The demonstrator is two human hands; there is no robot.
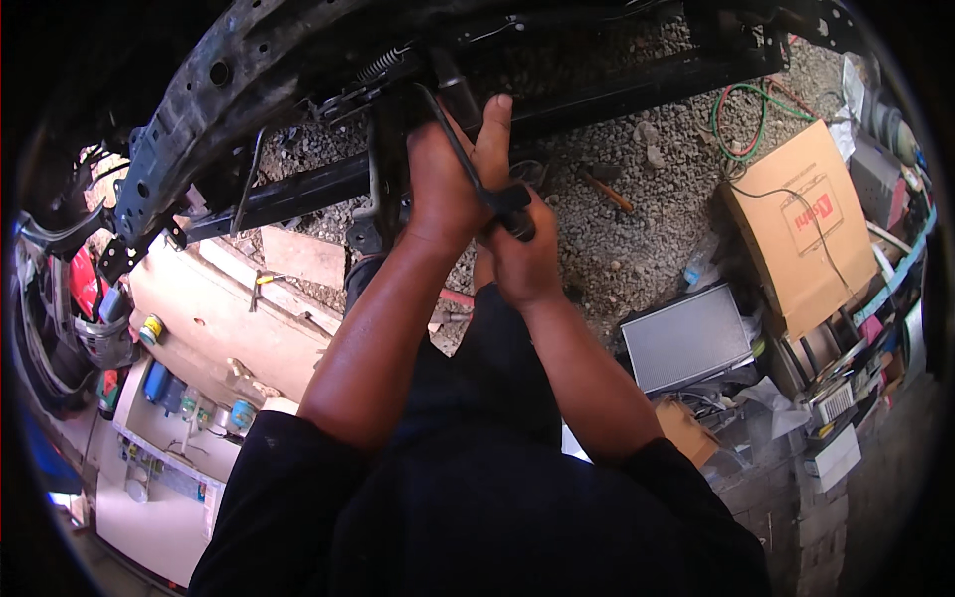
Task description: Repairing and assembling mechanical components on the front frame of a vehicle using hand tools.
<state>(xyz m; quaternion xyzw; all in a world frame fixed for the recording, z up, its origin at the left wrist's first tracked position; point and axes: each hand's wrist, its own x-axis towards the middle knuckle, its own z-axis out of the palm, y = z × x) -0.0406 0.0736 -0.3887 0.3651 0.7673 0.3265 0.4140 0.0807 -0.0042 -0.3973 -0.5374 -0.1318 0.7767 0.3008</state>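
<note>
A black car front frame (199, 114) spans the top, with a coil spring (383, 64) and a dark cylindrical part (456, 90) near its middle. A bent black bar (443, 124) runs down across my left hand (448, 179), whose thumb points up beside the cylinder; its fingers are closed, and what they grip is hidden. Just below and to the right, my right hand (525, 254) is wrapped round the thick dark lower end of the bent bar, near the left hand’s wrist.
A black crossbeam (647, 88) lies behind my hands over gravel (627, 234). At right are a hose (758, 124), cardboard box (791, 229), radiator (681, 336) and clutter. An orange-handled tool (607, 191) lies on the gravel; boards (209, 308) and a tray (164, 478) with cans are at left.
</note>
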